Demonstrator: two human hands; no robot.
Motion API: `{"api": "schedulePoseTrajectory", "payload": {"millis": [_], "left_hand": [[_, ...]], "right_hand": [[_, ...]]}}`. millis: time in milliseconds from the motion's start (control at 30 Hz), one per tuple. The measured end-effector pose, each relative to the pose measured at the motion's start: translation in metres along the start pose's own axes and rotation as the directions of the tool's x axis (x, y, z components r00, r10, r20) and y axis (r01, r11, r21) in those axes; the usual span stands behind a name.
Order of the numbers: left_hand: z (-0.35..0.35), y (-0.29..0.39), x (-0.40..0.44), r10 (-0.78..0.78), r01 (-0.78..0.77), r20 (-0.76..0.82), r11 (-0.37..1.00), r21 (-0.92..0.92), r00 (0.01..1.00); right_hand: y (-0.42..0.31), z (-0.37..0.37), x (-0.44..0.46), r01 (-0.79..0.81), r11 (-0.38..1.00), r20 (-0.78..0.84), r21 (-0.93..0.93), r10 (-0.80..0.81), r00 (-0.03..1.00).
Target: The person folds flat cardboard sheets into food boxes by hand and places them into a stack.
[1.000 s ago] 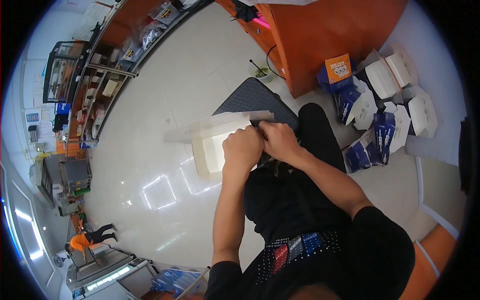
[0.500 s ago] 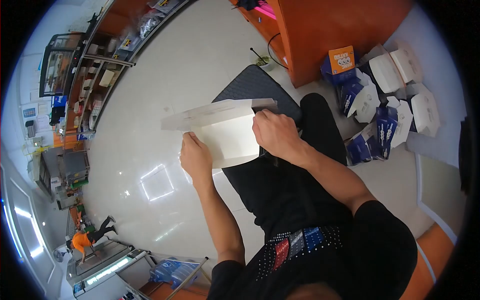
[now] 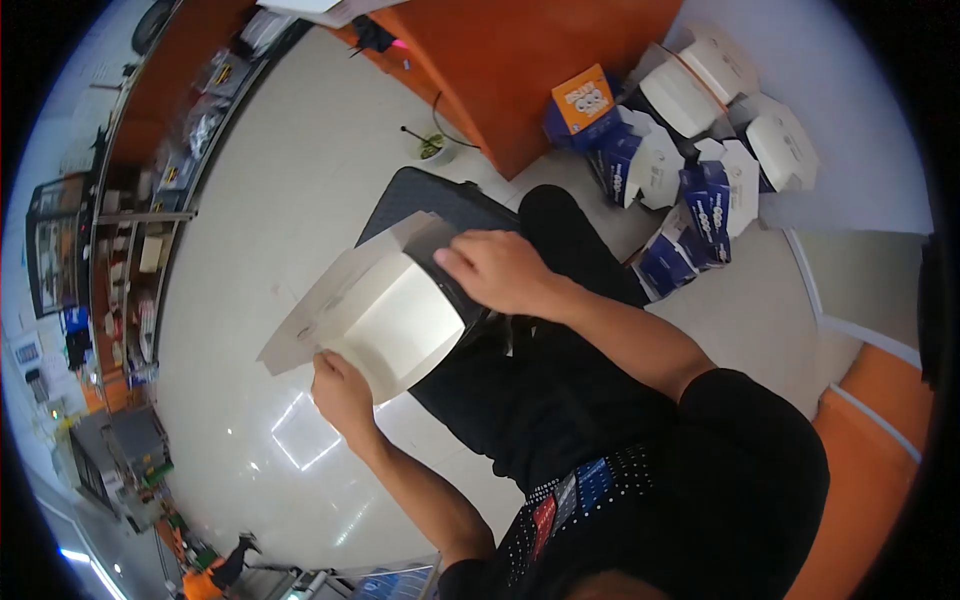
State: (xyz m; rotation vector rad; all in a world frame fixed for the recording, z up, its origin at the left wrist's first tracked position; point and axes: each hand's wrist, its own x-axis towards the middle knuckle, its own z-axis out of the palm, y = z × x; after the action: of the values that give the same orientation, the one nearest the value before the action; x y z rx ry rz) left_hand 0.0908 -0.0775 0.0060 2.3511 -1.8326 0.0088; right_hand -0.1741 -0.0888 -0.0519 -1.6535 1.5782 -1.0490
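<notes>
A paper food box (image 3: 405,325), white inside and dark on its near right side, is held tilted above my lap with its top open. Its long pale lid flap (image 3: 335,285) stands out along the far side. My left hand (image 3: 343,395) is closed on the box's left end, thumb over the rim. At the opposite end my right hand (image 3: 497,272) grips the edge beside a grey end flap (image 3: 428,240), its fingers curled and partly hidden.
Several folded blue-and-white boxes (image 3: 710,205) lie on the floor at right, with an orange-topped box (image 3: 583,98) among them. A black padded seat (image 3: 430,200) is beyond my knees, near an orange cabinet (image 3: 540,70). A potted plant (image 3: 430,150) stands beside it. A person (image 3: 215,575) is far off at lower left.
The view has swung, shifting the surroundings. The box is more steeply tilted, its left end lower, and my left hand has moved down and left with it. Both hands stay at its ends.
</notes>
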Motion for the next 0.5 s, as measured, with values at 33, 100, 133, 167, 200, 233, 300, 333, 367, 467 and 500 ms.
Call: {"api": "schedulePoseTrajectory", "payload": {"millis": [33,100,133,167,200,233,300,333,367,467,500], "left_hand": [[0.008,-0.005,-0.004,0.058,-0.060,-0.082,0.998,-0.033,0.995],[0.022,-0.018,-0.007,0.087,-0.103,-0.139,0.988,-0.113,0.986],[0.019,-0.011,-0.009,0.028,-0.037,-0.074,0.991,-0.130,0.997],[0.010,-0.002,-0.009,-0.032,0.030,-0.014,0.990,-0.140,0.999],[0.005,0.002,-0.009,-0.095,0.100,0.044,0.985,-0.143,0.995],[0.006,0.003,-0.008,-0.060,0.066,0.046,0.989,-0.136,0.997],[0.006,0.000,-0.005,-0.014,0.018,0.041,0.995,-0.097,0.999],[0.005,-0.001,-0.002,-0.027,0.031,0.057,0.997,-0.077,0.998],[0.006,0.000,0.002,-0.034,0.038,0.074,0.998,-0.058,0.997],[-0.001,0.004,0.002,-0.083,0.082,0.122,0.997,0.012,0.989],[-0.002,0.008,0.003,-0.097,0.093,0.134,0.995,0.032,0.986]], "right_hand": [[0.014,-0.015,-0.001,-0.113,0.994,0.013,0.008,0.113,0.994],[0.056,-0.036,-0.004,-0.304,0.950,-0.043,0.064,0.307,0.951],[0.090,-0.036,-0.007,-0.377,0.919,-0.110,0.120,0.389,0.914],[0.119,-0.039,-0.010,-0.419,0.906,-0.161,0.059,0.422,0.892],[0.148,-0.043,-0.010,-0.458,0.889,-0.210,0.003,0.448,0.869],[0.175,-0.045,-0.009,-0.490,0.867,-0.228,-0.091,0.461,0.858],[0.217,-0.050,0.002,-0.486,0.830,-0.188,-0.274,0.449,0.874],[0.236,-0.050,0.012,-0.448,0.818,-0.138,-0.361,0.428,0.893],[0.247,-0.048,0.025,-0.419,0.804,-0.118,-0.423,0.410,0.904],[0.276,-0.041,0.070,-0.343,0.704,0.004,-0.622,0.440,0.898],[0.287,-0.038,0.086,-0.326,0.659,0.038,-0.678,0.474,0.879]]}}
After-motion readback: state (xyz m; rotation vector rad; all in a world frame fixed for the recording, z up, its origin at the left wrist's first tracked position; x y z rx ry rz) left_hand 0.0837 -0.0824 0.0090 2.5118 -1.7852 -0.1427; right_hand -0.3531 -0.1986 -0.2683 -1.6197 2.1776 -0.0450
